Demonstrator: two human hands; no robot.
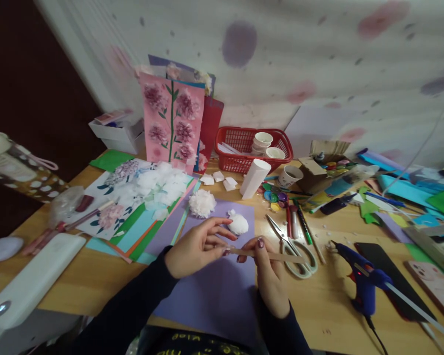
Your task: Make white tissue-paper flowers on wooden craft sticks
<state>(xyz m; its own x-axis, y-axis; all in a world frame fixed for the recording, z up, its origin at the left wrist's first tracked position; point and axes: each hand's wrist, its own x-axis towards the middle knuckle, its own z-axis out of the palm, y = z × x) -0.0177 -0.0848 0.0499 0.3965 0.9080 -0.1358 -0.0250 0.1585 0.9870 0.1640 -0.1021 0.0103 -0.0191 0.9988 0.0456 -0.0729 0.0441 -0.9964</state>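
Observation:
My left hand [202,246] pinches one end of a flat wooden craft stick [286,257] between thumb and fingertips. Gripped between the thumb and fingers of my right hand [268,271], the same stick points out to the right. Both hands hover over a sheet of purple paper [210,301]. Just beyond my fingers lies a round white padded ball [238,223] with a gathered tip. A fluffy white paper flower [202,203] rests to its left. White-handled scissors [296,254] lie close to the right of my right hand.
A blue glue gun [362,278] with a cord and a black phone [392,281] lie at right. Behind stand a red basket [240,160] with paper cups, a white paper roll [255,178] and a pink flower picture [172,118]. Cotton tufts [159,182] and coloured sheets cover the left.

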